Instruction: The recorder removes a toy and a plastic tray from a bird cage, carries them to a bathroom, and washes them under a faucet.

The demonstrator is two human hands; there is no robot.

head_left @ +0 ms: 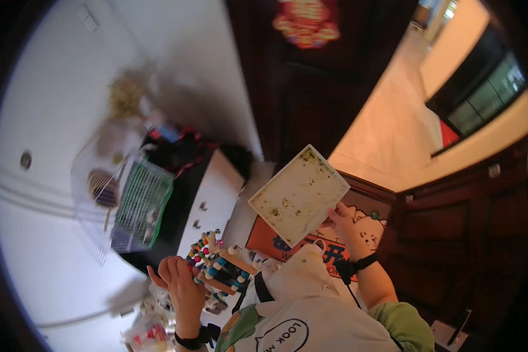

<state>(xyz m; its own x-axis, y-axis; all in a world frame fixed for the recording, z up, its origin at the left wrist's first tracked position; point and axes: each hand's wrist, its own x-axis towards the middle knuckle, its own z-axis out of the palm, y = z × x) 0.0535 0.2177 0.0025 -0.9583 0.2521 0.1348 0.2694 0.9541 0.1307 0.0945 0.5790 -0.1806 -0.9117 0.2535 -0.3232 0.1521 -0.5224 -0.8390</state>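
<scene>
My right hand [341, 218] grips the right edge of a shallow white plastic tray [297, 198]. Dark and greenish bits of dirt are stuck to its surface, thickest near the far corner and on the left. In my left hand [176, 273] is a toy of wooden bars strung with coloured beads [222, 268], dangling to the right of my fingers. Left of the tray, a wire cage [145, 204] with a green base rim rests on a black cabinet top [178, 207]. A small pale shape is inside the cage, too unclear to name.
An orange doormat [264, 235] with a cartoon cat and writing lies below the tray. A dark wooden door [308, 97] stands ahead, and another dark door panel [457, 233] is at right, with a lit tiled floor [378, 127] between. White cabinet drawers [209, 193] face me at left.
</scene>
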